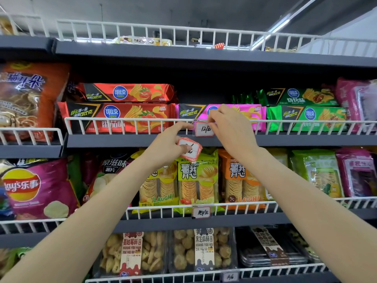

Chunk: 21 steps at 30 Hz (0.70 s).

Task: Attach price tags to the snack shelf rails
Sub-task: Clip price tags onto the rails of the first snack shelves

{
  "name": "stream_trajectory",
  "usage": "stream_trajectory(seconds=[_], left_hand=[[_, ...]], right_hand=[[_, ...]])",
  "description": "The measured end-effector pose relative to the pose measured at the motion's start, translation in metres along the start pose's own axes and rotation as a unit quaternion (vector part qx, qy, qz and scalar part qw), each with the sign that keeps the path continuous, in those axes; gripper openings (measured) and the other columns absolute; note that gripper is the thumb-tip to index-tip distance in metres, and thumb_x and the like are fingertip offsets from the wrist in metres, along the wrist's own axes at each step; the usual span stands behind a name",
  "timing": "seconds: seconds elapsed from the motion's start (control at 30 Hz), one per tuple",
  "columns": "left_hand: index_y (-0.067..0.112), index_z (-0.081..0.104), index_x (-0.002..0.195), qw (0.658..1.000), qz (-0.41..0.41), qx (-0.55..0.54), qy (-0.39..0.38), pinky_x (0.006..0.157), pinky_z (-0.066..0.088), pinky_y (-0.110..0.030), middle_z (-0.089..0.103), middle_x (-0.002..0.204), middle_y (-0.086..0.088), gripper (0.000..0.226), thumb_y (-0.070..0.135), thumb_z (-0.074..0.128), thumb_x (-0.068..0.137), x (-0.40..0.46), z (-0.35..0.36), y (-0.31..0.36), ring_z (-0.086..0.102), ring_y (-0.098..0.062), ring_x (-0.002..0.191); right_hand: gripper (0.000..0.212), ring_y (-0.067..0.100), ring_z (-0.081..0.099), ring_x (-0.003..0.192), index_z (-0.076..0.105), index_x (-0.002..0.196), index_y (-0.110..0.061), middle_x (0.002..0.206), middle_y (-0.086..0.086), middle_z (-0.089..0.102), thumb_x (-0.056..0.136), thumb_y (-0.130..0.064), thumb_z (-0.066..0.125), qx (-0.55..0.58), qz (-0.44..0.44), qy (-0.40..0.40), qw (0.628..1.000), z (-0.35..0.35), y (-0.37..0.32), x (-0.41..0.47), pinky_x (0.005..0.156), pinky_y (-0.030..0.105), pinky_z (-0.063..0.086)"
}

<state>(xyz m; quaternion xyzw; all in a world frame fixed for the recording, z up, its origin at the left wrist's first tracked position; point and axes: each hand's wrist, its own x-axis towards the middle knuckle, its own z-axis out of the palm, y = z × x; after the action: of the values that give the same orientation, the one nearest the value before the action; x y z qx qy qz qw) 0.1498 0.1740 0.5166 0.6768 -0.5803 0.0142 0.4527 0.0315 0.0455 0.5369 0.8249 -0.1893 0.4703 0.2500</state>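
Both arms raised; left hand (170, 145) pinching, right hand (228, 127) pinching.

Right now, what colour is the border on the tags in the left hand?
Red, on the white paper tags; head view.

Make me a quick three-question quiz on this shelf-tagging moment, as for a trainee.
1. True or false: the right hand is at the tag on the upper rail.
2. What does the left hand hold: A) chip bag, B) spare tags, C) nothing?
3. How many rails below the hands already carry a tag?

Key: 1 true; 2 B; 3 two, the middle tag and the bottom tag.
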Motion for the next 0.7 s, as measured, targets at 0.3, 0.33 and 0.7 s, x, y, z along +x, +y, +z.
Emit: stream_trajectory(seconds=[0.3,0.33,0.7], left_hand=[[0.019,0.049,0.131,0.999,0.016,-0.015,0.045,0.038,0.031,-0.011,0.058,0.106,-0.026,0.045,0.006,0.058,0.089,0.001,0.001,0.009,0.044,-0.008,0.048],[0.019,0.049,0.130,0.998,0.016,-0.023,0.049,0.040,0.035,-0.015,0.059,0.109,-0.024,0.044,0.006,0.058,0.089,0.001,0.002,0.009,0.051,-0.011,0.055],[0.030,0.050,0.101,0.978,0.002,-0.134,0.162,0.086,0.050,-0.036,0.065,0.110,-0.008,0.023,0.013,0.059,0.089,-0.012,0.001,0.011,0.062,-0.023,0.101]], right_hand=[[0.009,0.024,0.054,0.081,0.061,0.096,-0.010,0.089,0.009,0.059,0.088,-0.010,0.057,0.005,-0.003,0.015,1.000,-0.004,-0.005,0.001,0.056,0.029,0.029],[0.009,0.025,0.054,0.081,0.063,0.094,-0.009,0.088,0.009,0.059,0.086,-0.007,0.058,0.011,0.009,0.024,1.000,-0.003,-0.006,-0.001,0.055,0.028,0.029],[0.029,0.022,0.047,0.106,0.060,0.119,-0.010,0.112,0.007,0.055,0.093,-0.018,0.053,0.039,0.102,-0.022,0.994,-0.011,-0.026,-0.014,0.075,0.030,0.043]])
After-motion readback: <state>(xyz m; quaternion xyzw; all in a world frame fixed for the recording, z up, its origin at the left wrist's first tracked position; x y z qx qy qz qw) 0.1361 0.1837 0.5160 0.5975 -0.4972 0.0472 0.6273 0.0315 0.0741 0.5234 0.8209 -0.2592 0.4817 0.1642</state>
